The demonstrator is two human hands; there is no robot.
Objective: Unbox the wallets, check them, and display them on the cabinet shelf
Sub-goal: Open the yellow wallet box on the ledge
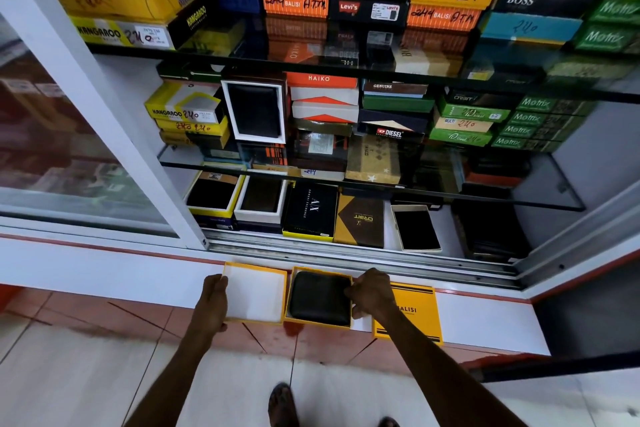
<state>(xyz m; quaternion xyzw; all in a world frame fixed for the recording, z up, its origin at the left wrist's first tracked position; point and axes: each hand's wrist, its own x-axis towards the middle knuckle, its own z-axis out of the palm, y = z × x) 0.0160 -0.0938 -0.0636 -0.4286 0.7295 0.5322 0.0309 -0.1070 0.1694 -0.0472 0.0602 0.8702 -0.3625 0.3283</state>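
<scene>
Unboxing is underway: the right hand (371, 293) is pinching the black wallet (319, 298) at its three o'clock edge; the left hand (212, 302), fingers clamped, is steadying the empty lid (256, 293). Lifting out likely follows.

Right hand (372, 293) hides BALISI lid (410, 314) lettering; grip unclear.

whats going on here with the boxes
A person stands at an open display cabinet unboxing a wallet. The left hand holds an empty yellow lid on the ledge. The right hand grips the edge of the black wallet, which still lies in its box. Another yellow box lies beside it.
</scene>
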